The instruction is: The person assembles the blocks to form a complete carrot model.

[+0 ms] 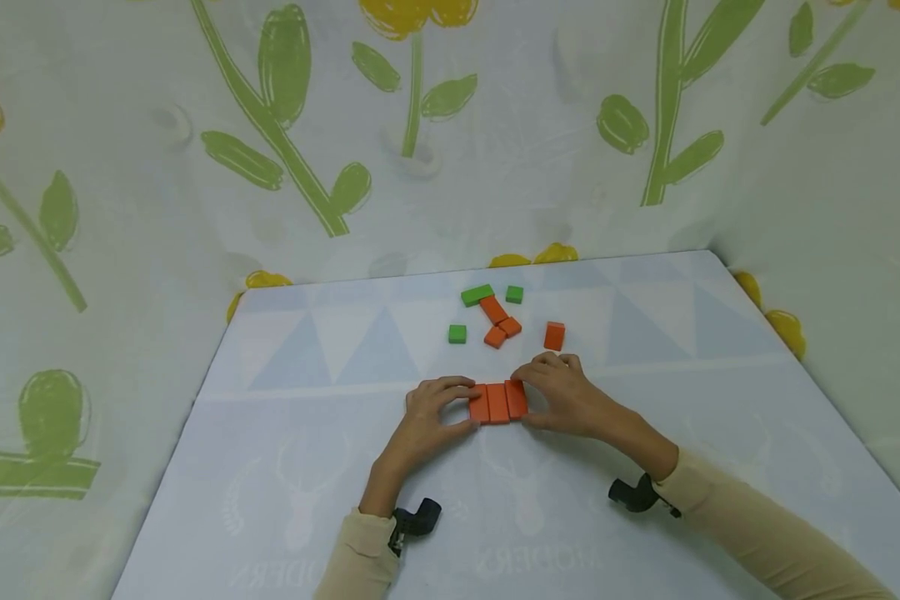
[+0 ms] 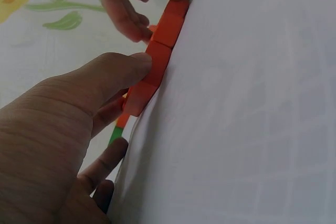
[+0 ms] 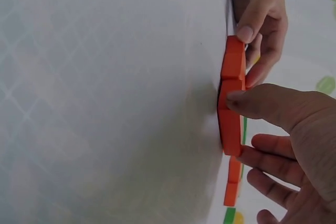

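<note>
Three orange rectangular blocks (image 1: 498, 404) lie side by side on the table in a short row. My left hand (image 1: 423, 417) grips the left block (image 1: 479, 407), thumb at its near end and a finger at its far end. From the other side my right hand (image 1: 570, 402) holds the right block (image 1: 517, 400) the same way. The right wrist view shows the right thumb (image 3: 257, 102) pressed on the near face of the orange blocks (image 3: 231, 129). In the left wrist view the left thumb (image 2: 121, 69) lies against the orange row (image 2: 169, 27).
Beyond the row lie loose orange blocks (image 1: 493, 310), a separate orange block (image 1: 554, 336), a long green block (image 1: 477, 295) and two small green blocks (image 1: 457, 334). A flower-patterned curtain (image 1: 495, 192) hangs behind the table's far edge. Each wrist carries a black camera (image 1: 417, 518).
</note>
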Demonstrator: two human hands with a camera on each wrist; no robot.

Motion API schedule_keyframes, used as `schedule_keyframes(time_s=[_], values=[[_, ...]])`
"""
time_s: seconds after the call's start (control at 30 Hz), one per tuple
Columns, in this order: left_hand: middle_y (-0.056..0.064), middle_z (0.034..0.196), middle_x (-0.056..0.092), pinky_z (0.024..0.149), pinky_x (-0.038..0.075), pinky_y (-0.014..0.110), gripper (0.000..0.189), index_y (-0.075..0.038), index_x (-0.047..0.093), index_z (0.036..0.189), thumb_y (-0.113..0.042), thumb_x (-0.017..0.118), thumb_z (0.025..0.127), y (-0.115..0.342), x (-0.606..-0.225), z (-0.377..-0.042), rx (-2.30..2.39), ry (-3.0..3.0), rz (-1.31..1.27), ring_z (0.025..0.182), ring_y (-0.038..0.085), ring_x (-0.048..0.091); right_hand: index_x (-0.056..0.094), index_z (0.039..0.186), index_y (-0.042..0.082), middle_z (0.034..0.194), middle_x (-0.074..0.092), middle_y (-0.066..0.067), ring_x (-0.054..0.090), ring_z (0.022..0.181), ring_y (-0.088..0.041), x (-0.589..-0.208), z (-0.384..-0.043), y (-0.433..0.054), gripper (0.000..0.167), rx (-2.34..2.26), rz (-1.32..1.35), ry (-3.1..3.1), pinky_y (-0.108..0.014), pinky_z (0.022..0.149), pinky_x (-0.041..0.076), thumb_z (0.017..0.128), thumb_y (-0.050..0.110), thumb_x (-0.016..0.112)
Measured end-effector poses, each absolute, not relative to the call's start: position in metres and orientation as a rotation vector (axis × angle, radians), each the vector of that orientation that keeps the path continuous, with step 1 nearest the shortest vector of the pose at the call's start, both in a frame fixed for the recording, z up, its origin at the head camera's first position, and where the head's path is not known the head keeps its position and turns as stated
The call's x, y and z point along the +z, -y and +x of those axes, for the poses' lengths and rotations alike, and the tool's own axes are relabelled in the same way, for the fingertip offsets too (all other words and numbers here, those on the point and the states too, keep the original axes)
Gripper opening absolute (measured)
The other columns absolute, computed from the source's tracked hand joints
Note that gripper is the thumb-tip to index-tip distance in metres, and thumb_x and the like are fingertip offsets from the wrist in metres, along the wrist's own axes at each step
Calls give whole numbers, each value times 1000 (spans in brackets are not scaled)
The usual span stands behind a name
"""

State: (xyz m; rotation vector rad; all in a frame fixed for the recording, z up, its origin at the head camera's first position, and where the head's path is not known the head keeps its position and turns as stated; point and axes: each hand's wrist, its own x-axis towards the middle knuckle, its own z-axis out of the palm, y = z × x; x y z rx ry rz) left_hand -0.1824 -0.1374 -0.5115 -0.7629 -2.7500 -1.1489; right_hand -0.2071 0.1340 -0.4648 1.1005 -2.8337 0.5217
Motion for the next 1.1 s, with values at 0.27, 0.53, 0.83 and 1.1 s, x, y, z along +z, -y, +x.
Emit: schedule_keyframes(time_s=[0.27, 0.53, 0.83, 1.1], values=[[-10, 138, 56, 98, 27, 47, 41, -24, 68, 127, -32, 77, 88, 137, -513, -183, -1154, 2748, -759, 126, 16, 45, 63, 127, 12, 124, 63, -1, 47, 120, -26, -465, -210, -134, 59, 532, 1058, 2889, -55, 94, 31, 78, 35, 86], [-11, 137, 56, 98, 28, 48, 41, -24, 67, 128, -32, 77, 89, 137, -513, -182, -1138, 2761, -758, 125, 17, 45, 63, 129, 7, 128, 63, -9, 48, 124, -31, -452, -237, -134, 47, 592, 878, 2887, -57, 96, 30, 89, 27, 77], [-9, 139, 55, 97, 28, 47, 43, -23, 67, 129, -32, 78, 88, 139, -513, -182, -1169, 2777, -748, 126, 18, 44, 65, 125, 5, 123, 65, -12, 50, 117, -32, -453, -288, -121, 44, 531, 660, 2925, -57, 98, 31, 90, 31, 75], [-11, 138, 56, 98, 27, 49, 42, -24, 68, 128, -32, 78, 88, 138, -512, -181, -1186, 2740, -764, 125, 18, 45, 67, 119, 5, 112, 67, -10, 52, 109, -31, -463, -310, -107, 43, 474, 544, 3018, -54, 96, 32, 88, 33, 77]])
